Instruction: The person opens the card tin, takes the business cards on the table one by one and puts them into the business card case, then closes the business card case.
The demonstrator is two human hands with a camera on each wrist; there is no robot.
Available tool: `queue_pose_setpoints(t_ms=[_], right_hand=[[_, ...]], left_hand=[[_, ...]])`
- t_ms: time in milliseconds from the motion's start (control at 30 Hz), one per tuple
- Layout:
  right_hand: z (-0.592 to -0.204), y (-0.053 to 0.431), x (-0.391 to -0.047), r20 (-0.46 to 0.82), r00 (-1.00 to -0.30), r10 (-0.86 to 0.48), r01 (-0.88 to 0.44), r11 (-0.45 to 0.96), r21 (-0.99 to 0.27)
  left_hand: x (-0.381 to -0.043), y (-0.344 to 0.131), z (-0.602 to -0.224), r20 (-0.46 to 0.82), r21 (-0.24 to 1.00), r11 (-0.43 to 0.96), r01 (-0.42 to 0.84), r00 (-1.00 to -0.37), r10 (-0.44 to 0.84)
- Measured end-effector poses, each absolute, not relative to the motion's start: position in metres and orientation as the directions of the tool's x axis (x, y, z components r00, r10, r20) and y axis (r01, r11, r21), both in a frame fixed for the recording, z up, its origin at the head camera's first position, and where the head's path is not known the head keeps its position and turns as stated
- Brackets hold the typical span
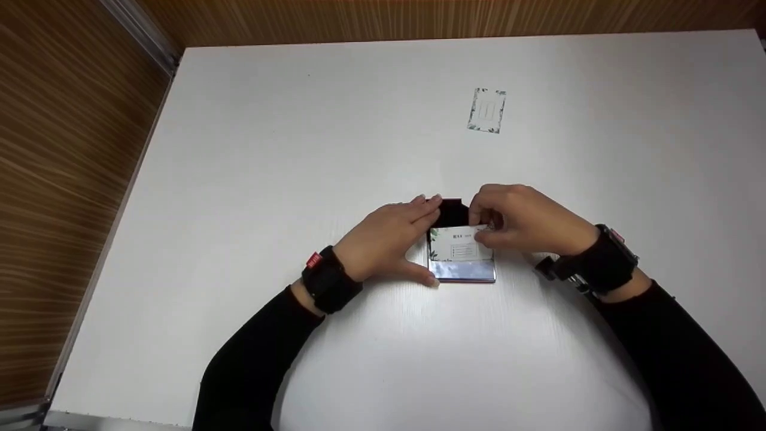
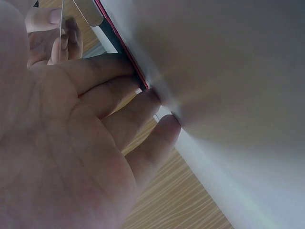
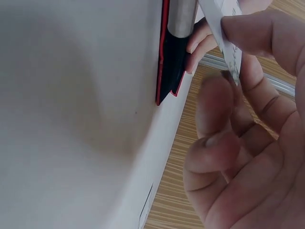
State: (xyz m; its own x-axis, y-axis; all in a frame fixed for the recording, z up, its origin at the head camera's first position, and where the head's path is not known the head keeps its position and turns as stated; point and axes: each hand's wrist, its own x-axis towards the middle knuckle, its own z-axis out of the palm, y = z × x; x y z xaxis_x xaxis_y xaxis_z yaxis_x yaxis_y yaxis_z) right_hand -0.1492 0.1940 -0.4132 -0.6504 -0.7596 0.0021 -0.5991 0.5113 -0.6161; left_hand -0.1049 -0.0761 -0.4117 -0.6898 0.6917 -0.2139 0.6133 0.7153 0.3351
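Observation:
A card case (image 1: 464,271) with a shiny silver lower part, a black upper part and a red edge (image 3: 160,62) lies on the table. My left hand (image 1: 389,239) rests along its left side, fingers stretched to the black top part and thumb at the bottom left corner. Those fingers (image 2: 138,124) touch the red edge and the tabletop. Between thumb and fingers, my right hand (image 1: 514,218) pinches the right end of a white business card (image 1: 452,242) with green leaves and small print. The card is tilted over the case in the right wrist view.
Another white card (image 1: 486,111) with a leafy border lies farther back on the white table (image 1: 299,137). Wood-grained panels (image 1: 78,179) stand along the left and back edges. Each wrist wears a black strap (image 1: 329,279).

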Motion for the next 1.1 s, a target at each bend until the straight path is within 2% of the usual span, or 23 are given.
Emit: queue_pose_setpoints(t_ms=[400, 700, 1100], right_hand=[[-0.4151, 0.1906, -0.1482, -0.035, -0.624, -0.78, -0.603, 0.51, -0.614], [-0.4181, 0.1876, -0.1462, -0.119, -0.607, -0.785, -0.57, 0.535, -0.623], [-0.4193, 0.1866, -0.1426, -0.116, -0.575, -0.81, -0.591, 0.509, -0.626]], left_hand=[[-0.1055, -0.0768, -0.4125, -0.216, 0.328, 0.715, 0.618, -0.687, 0.693], [-0.1033, -0.0779, -0.4104, -0.222, 0.338, 0.719, 0.607, -0.691, 0.688], [-0.1041, -0.0778, -0.4108, -0.223, 0.342, 0.711, 0.614, -0.682, 0.696]])
